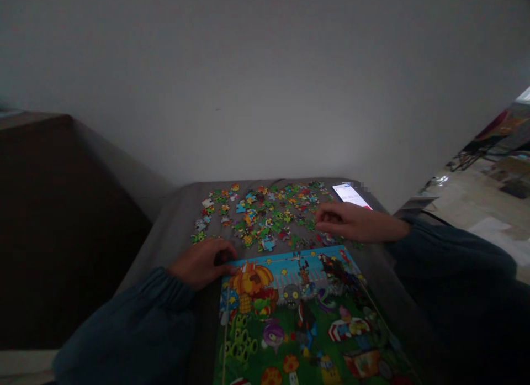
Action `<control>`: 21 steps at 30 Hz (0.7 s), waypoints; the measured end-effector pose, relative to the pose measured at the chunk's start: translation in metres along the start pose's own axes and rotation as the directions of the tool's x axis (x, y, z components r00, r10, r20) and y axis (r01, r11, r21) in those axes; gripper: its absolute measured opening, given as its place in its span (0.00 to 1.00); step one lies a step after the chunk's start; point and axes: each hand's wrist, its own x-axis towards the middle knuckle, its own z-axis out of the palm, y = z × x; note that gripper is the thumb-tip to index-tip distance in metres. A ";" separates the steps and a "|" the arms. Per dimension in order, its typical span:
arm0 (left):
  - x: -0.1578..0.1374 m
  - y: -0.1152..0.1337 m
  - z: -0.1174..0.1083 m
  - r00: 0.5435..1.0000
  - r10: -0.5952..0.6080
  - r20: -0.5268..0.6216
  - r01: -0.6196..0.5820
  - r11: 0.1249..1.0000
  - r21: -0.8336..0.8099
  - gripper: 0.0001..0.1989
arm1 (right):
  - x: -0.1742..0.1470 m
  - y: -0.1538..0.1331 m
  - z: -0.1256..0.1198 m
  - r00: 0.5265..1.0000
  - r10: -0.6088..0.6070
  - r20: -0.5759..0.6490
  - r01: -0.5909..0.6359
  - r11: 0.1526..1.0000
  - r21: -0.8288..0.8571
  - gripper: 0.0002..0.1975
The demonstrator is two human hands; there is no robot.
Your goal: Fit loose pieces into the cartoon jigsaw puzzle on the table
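Puzzle pieces [268,222] near the worktop's [176,214] far edge are seemingly being sorted, pinching likely needed next, right hand [351,222] half-curled, left hand [202,262] curled at picture board [304,318], grips unclear.

The left hand [203,263] is at the far left corner of the picture board [296,332], which lies on the near side of the right hand [351,222]. Loose jigsaw pieces [271,216] lie beyond the left hand; just beyond the right hand lies the smartphone [351,195].

Multicol. puzzle pcs [267,222], grn/blue board [298,330]
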 end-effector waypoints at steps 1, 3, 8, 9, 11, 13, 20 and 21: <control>0.000 -0.001 0.000 1.000 0.002 -0.001 -0.002 1.000 0.002 0.17 | -0.006 0.009 0.006 0.998 0.024 -0.056 -0.022 0.999 0.034 0.13; 0.000 -0.001 0.000 1.000 0.007 -0.001 -0.007 1.000 0.006 0.18 | -0.013 0.028 0.023 0.977 0.080 -0.198 -0.065 0.995 0.081 0.15; -0.004 0.007 -0.008 1.000 0.018 -0.008 -0.018 1.000 0.016 0.22 | -0.019 0.064 0.063 0.933 0.104 -0.344 -0.122 0.992 -0.029 0.18; -0.004 0.009 -0.011 1.000 0.021 -0.012 -0.021 1.000 0.017 0.23 | -0.020 0.067 0.066 0.939 0.089 -0.333 -0.109 0.993 -0.041 0.18; 0.000 0.013 -0.020 0.999 0.017 -0.037 -0.016 1.000 0.024 0.25 | -0.023 0.069 0.066 0.950 0.066 -0.305 -0.083 0.996 -0.044 0.18; 0.012 0.013 -0.029 0.995 -0.008 -0.099 0.013 0.999 0.052 0.26 | -0.027 0.067 0.064 0.957 0.050 -0.285 -0.068 0.996 -0.054 0.18; 0.080 -0.009 -0.043 0.925 -0.113 -0.364 0.201 0.955 0.216 0.25 | -0.032 0.057 0.067 0.986 0.002 -0.166 -0.044 0.967 -0.252 0.13; 0.087 -0.011 -0.041 0.917 -0.125 -0.378 0.224 0.947 0.232 0.25 | -0.032 0.057 0.067 0.987 -0.003 -0.159 -0.042 0.961 -0.274 0.13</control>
